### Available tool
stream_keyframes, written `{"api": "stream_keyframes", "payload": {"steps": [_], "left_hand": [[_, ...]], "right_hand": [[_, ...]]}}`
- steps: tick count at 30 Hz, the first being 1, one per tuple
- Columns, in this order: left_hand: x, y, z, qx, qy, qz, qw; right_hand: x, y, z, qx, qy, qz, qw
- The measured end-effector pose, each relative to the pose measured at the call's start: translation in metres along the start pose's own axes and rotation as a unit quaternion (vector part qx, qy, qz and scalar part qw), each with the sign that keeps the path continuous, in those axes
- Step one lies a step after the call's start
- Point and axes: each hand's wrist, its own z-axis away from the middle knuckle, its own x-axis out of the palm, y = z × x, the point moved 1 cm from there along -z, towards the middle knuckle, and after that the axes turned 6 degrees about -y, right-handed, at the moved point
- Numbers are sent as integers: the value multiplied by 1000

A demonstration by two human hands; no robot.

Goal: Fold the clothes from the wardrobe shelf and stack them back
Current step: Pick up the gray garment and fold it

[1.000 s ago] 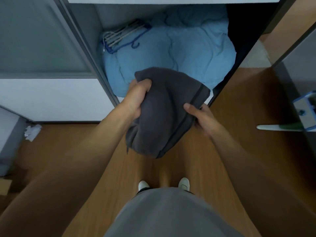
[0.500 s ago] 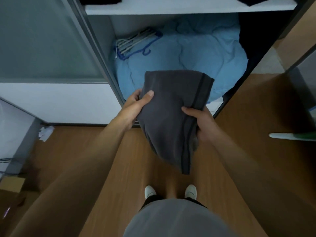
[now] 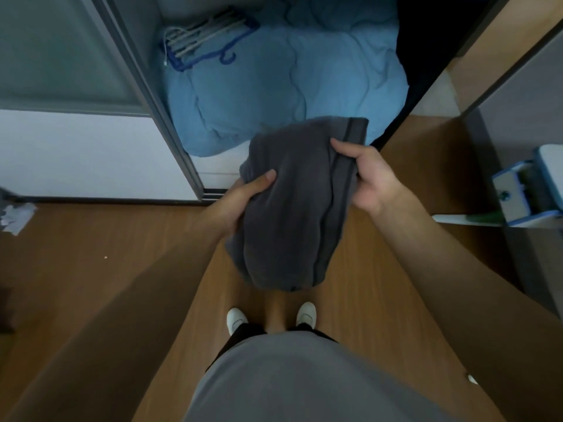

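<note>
Dark grey garment (image 3: 298, 208): soft, partly folded, with a darker ribbed band running down its right side. It is held in the air at the middle of the view, over the wooden floor (image 3: 122, 254), just in front of the open wardrobe, with its lower end hanging in a rounded bunch towards six o'clock.

Left hand (image 3: 240, 202): at nine o'clock of the garment. The thumb lies across the top of the cloth and the fingers are curled beneath it, out of sight, gripping the left edge.

Right hand (image 3: 371, 181): at three o'clock of the garment. The thumb is pressed on the ribbed band with the fingers closed behind it, pinching that edge.

Wardrobe compartment (image 3: 213, 175): at twelve o'clock, open. It contains a puffy blue quilt (image 3: 289, 80) that fills the compartment. A bundle of hangers (image 3: 207, 41), blue and pale, lies on the quilt's far left corner, at eleven o'clock.

Sliding door (image 3: 61, 50): frosted panel with a grey frame, at ten o'clock, standing beside the opening.

White shoes (image 3: 237, 319): a pair, at six o'clock, below the garment.

Crumpled white paper (image 3: 15, 216): on the floor at nine o'clock, at the frame's edge.

Blue-and-white object (image 3: 524, 193): at three o'clock, well apart from the hands; what it is cannot be told.
</note>
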Motion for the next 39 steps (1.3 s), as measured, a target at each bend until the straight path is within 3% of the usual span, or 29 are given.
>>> {"api": "stream_keyframes", "payload": {"steps": [4,8,11,15,19,25,30,33,35,39], "left_hand": [[14,17,5,34,52,52,997],[20,32,10,17,85,110,990],[11,45,11,15,102,101,990],[-18,51,16,7,128,-7,992],[-54,34,30,-18,61,-76,995],[-67,1,33,19,39,-254,966],[-74,0,31,116,95,-244,958],[-84,11,34,142,78,-228,960],[-86,22,37,150,39,-291,944],[-78,48,33,145,-22,-478,866]], "right_hand": [[-17,1,-1,-41,-24,-10,999],[-24,30,-2,-76,-45,247,965],[-20,47,-9,-77,-40,340,936],[-10,55,-17,-90,-46,304,947],[3,62,-23,-89,-2,235,968],[16,63,-16,-83,76,168,979],[29,60,-6,-106,70,142,982],[38,54,-2,-126,57,134,981],[42,50,-2,-138,49,131,981],[49,47,-5,-142,7,196,970]]}}
